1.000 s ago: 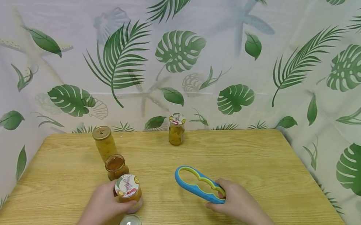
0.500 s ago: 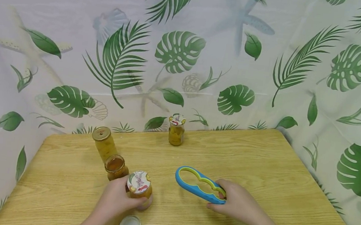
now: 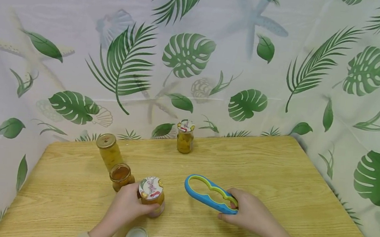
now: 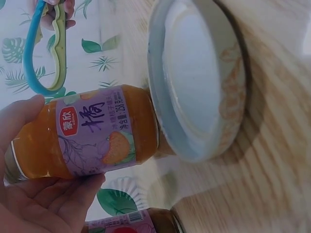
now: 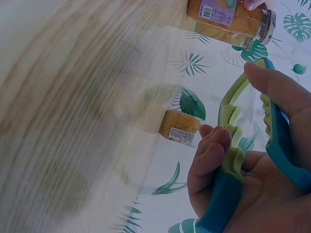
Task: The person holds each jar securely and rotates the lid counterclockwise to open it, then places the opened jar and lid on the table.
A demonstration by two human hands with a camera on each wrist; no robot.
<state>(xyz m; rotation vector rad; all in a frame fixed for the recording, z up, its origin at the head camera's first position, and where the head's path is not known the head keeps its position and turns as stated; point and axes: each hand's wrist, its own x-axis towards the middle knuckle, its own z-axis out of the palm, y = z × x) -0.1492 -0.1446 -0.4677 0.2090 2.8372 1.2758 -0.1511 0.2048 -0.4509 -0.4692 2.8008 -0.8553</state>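
Note:
My left hand (image 3: 125,209) grips an upright jar (image 3: 155,200) of orange fruit, thumb on the near side and fingers round the far side. This jar has a printed white lid and, in the left wrist view, a purple label (image 4: 95,131) with a mandarin on it. My right hand (image 3: 251,214) holds a blue and yellow-green jar opener (image 3: 206,200) by one end, its loop pointing left towards the jar but apart from it. Just left of the gripped jar stands a lidless jar (image 3: 122,179). A loose lid (image 4: 194,73) lies inside-up on the table near my left wrist.
A taller jar (image 3: 110,155) with a gold lid stands behind the lidless one. Another jar (image 3: 185,143) with a printed lid stands at the table's back edge, against the leaf-patterned cloth (image 3: 189,56). The wooden table (image 3: 258,164) extends to the right.
My left hand has carried the jar to the right and slightly away from me, off from beside the loose lid. My right hand and the jar opener have stayed almost still.

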